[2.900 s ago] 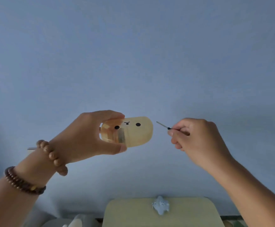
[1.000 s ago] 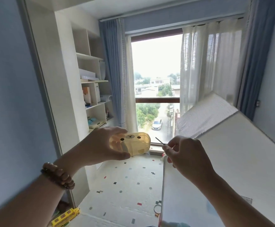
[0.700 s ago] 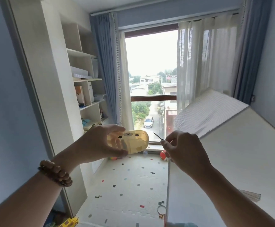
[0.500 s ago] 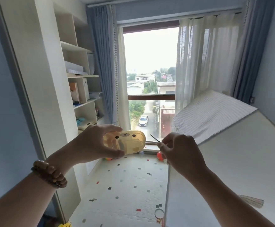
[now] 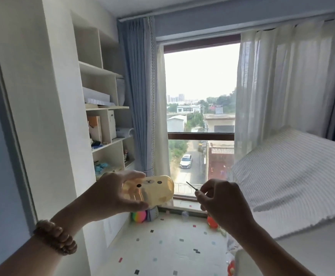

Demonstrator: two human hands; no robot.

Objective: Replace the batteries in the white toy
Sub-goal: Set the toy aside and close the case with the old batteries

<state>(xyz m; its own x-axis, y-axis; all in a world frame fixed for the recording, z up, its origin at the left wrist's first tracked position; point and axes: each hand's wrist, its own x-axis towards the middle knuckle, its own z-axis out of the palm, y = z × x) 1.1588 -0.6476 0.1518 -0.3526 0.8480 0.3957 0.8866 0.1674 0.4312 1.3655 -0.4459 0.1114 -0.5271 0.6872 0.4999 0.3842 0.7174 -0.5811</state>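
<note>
One toy (image 5: 152, 189), one screwdriver (image 5: 191, 185), two hands, one bracelet (image 5: 56, 237), one ball (image 5: 139, 216)

You face a tall window (image 5: 200, 116), daylight pouring in, street and a white car (image 5: 186, 161) below. Blue curtain (image 5: 136, 92) on its left side, sheer white curtain (image 5: 278, 84) on its right. White shelves (image 5: 104, 108) along the left wall. Bed (image 5: 294, 176) at right. Speckled pale floor (image 5: 162, 248), rainbow ball (image 5: 139, 216) under the sill.
</note>
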